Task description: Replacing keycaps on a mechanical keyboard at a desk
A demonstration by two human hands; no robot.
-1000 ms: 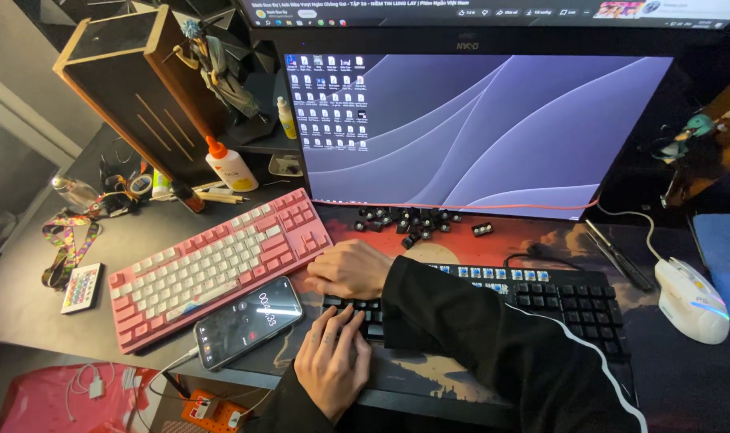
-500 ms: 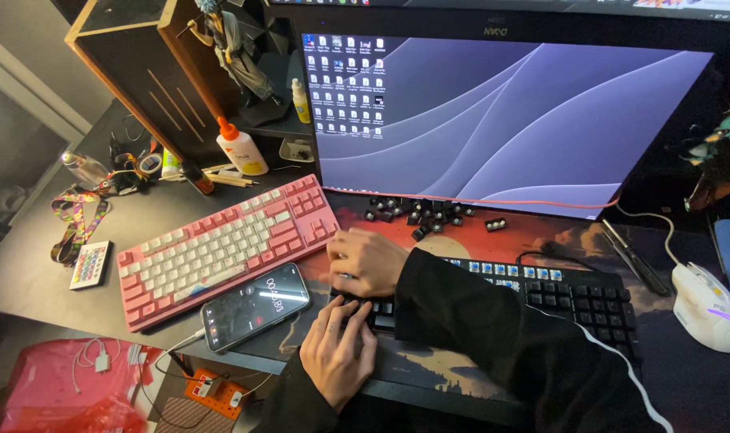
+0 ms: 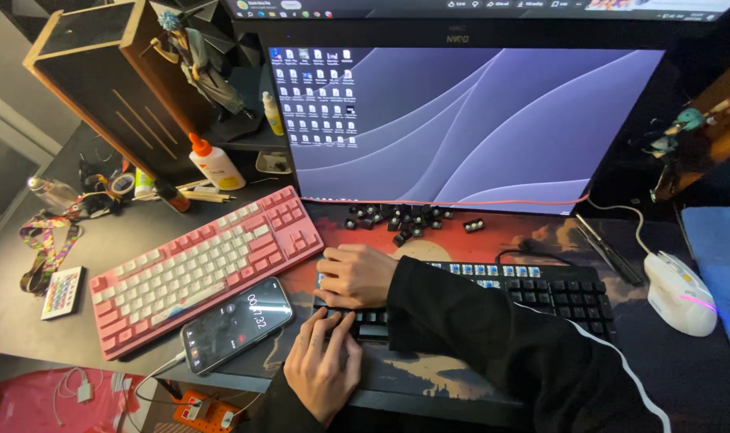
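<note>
A black keyboard (image 3: 557, 293) lies on the desk mat in front of the monitor, with blue switches bared along its top row. My right hand (image 3: 355, 274), reaching across in a black sleeve, is curled over the keyboard's top left corner. What its fingers pinch is hidden. My left hand (image 3: 325, 365) lies flat just below it, fingers spread on the keys at the left end. A pile of loose black keycaps (image 3: 397, 218) sits on the mat behind the keyboard, under the monitor.
A pink and white keyboard (image 3: 197, 269) lies angled at the left, with a phone (image 3: 235, 324) showing a timer beside it. A white mouse (image 3: 680, 293) is at the right. A glue bottle (image 3: 214, 164), a small remote (image 3: 63, 293) and the monitor (image 3: 469, 120) stand around.
Both hands stay at the black keyboard's left end. My left hand has edged up closer under my right. The view has shifted slightly.
</note>
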